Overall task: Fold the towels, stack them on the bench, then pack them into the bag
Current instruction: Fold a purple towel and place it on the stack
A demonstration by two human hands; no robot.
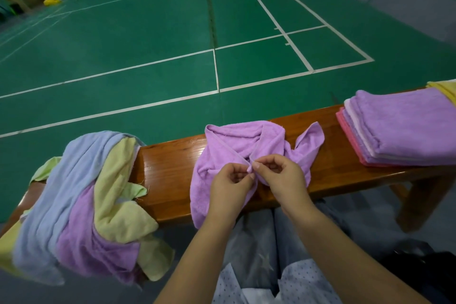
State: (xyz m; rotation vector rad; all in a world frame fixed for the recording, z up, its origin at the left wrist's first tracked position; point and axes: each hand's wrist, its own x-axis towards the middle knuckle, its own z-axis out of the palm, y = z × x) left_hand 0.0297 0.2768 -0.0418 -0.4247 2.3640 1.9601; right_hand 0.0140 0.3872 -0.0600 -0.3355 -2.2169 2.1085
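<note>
A crumpled purple towel (249, 140) lies across the middle of the wooden bench (170, 158), one part hanging over the near edge. My left hand (229, 184) and my right hand (281, 175) meet just above it, and each pinches the same hemmed corner of the towel between thumb and fingers. At the bench's right end sits a neat stack of folded towels (399, 128), purple on top with pink and white layers below. At the left end is a loose heap of unfolded towels (84, 205) in blue, yellow, purple and light green.
A yellow folded towel (444, 87) peeks in behind the stack at the far right. A dark bag-like object (419, 261) rests on the floor at lower right. Beyond the bench stretches a green court floor (153, 32) with white lines. My knees are under the bench's near edge.
</note>
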